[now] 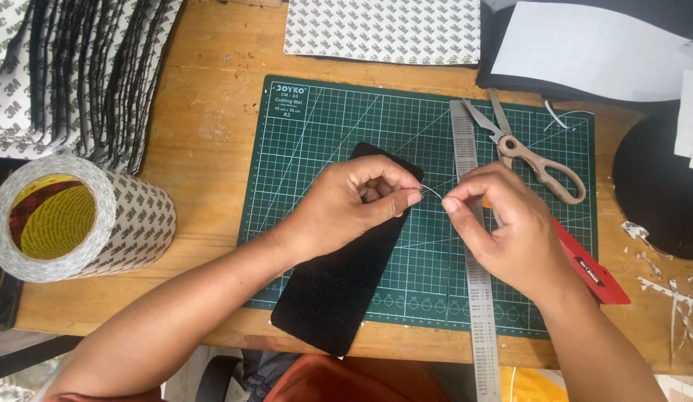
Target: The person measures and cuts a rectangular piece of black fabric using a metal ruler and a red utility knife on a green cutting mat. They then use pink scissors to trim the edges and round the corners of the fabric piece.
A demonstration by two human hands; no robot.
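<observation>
A long black foam strip (339, 283) lies at a slant on the green cutting mat (316, 134). My left hand (354, 205) rests on the strip's upper half, its thumb and forefinger pinched at the strip's right edge. My right hand (506, 227) hovers just to the right, its fingertips pinched on a thin white sliver (433, 191) that runs between the two hands. The right hand covers part of a steel ruler (477, 298) and a red utility knife (592, 272).
Beige-handled scissors (529, 156) lie on the mat's upper right. A big roll of double-sided tape (71, 219) stands at left, below stacked backed sheets (71, 74). More sheets (383, 30) and black material (659, 186) sit at the back and right. Paper scraps (670, 294) litter the right edge.
</observation>
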